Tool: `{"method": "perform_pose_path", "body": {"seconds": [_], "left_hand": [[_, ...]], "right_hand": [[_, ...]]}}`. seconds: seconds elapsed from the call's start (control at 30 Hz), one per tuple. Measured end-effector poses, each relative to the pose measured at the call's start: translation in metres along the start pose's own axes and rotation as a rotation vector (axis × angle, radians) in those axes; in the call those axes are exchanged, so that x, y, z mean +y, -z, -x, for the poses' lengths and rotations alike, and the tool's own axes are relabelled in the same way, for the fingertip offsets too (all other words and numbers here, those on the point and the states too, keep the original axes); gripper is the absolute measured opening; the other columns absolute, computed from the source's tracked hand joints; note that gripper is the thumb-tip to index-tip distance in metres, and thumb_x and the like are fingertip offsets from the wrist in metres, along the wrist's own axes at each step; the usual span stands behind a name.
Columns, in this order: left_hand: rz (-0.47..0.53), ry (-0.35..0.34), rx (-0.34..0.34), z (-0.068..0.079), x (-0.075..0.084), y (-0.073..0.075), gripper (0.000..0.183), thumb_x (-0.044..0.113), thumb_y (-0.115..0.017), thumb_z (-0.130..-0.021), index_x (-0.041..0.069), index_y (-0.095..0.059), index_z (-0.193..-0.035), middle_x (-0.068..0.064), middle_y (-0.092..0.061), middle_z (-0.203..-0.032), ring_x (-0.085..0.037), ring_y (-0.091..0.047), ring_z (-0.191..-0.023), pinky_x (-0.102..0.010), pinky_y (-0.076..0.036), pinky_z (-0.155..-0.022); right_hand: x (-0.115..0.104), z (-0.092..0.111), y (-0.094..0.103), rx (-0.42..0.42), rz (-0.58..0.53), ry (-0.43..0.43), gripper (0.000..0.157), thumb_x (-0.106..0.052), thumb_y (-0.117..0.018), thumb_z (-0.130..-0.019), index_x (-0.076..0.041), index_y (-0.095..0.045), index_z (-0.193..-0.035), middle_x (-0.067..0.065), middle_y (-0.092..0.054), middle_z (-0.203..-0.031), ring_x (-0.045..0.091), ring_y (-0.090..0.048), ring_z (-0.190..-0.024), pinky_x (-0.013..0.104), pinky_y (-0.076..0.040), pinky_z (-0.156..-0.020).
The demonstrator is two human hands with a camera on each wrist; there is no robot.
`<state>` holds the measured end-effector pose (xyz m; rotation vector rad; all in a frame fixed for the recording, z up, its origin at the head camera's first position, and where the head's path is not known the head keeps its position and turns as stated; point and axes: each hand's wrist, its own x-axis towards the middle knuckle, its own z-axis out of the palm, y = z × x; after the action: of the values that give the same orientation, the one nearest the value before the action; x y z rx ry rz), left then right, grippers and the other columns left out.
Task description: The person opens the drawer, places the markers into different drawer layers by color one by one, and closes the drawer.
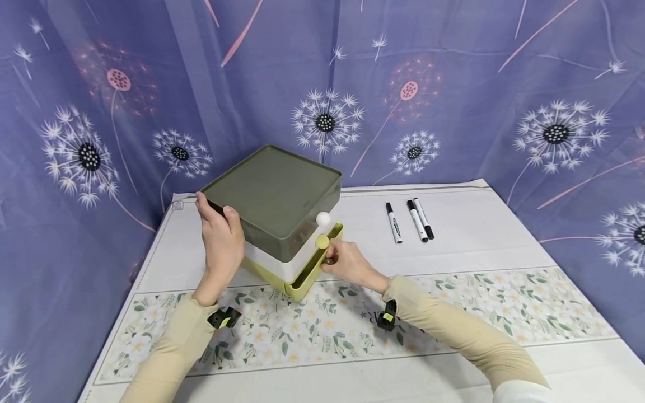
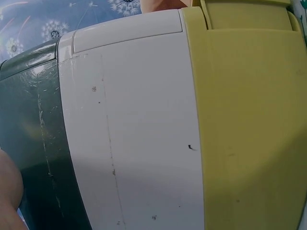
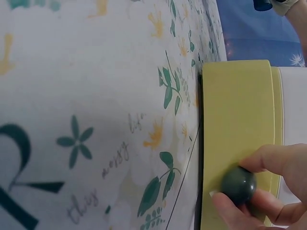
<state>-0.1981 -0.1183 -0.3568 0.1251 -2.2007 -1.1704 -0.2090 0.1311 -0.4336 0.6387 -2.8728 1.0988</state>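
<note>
A three-tier drawer box stands on the table: a dark green top tier (image 1: 272,190), a white middle tier (image 1: 282,267) and a yellow-green bottom tier (image 2: 249,120). The bottom drawer (image 3: 237,105) is pulled partway out, and its interior shows in the head view. My right hand (image 1: 349,263) pinches the round dark green knob (image 3: 239,186) on that drawer's front. Against the left side of the top tier rests my left hand (image 1: 221,240), thumb near the upper rim and fingers extended. A white knob (image 1: 323,219) and a yellow-green knob (image 1: 322,241) sit above the right hand.
Right of the box lie three black-and-white markers, one marker (image 1: 394,223) apart from the other two (image 1: 417,221). A floral-banded cloth (image 1: 478,296) covers the table. A purple dandelion curtain (image 1: 453,73) hangs behind and at both sides.
</note>
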Motion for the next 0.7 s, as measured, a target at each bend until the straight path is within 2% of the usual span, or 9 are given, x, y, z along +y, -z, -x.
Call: {"method": "perform_pose_path", "body": {"seconds": [0.7], "left_hand": [[-0.004,-0.014,0.010,-0.0008,-0.0025,-0.0017,0.063,0.029,-0.028,-0.097,-0.006,-0.008,-0.144,-0.027,-0.011,-0.150,-0.034,-0.019,-0.138,-0.045,-0.023,-0.109]], "right_hand": [[-0.0012,0.0039,0.0063,-0.068,0.024,-0.058,0.021,-0.009,-0.071,-0.070,-0.008,-0.052,-0.078,0.002,-0.057,-0.075,0.010,-0.053,-0.066,0.020,-0.045,-0.060]]}}
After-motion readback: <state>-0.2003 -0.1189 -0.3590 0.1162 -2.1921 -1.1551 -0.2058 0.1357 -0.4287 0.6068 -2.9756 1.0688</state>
